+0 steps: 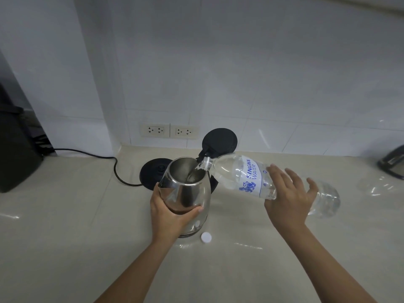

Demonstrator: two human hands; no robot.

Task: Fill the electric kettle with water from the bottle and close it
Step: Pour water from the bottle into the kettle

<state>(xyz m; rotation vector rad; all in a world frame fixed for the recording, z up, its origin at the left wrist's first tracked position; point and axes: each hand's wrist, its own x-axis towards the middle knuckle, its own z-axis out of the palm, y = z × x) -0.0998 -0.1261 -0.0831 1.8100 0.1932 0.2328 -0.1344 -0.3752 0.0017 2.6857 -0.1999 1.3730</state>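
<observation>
- Counter (65, 215): glossy stone; any water missing the kettle would spread toward the base (153, 171) and cord.
- Bottle (244, 178): tipped almost flat, neck over the kettle's mouth, pouring. The right hand (288, 200) clasps it loosely, fingers splayed, so it could slip.
- Kettle (188, 193): on the counter, off its base, lid (219, 142) open, clutched by the left hand (168, 213); overfilling is possible.
- Cap (206, 237): loose beside the kettle, easily knocked.

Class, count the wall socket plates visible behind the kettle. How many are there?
2. The left socket plate and the right socket plate sit side by side on the wall, low above the counter. Others may lie out of view.
</observation>
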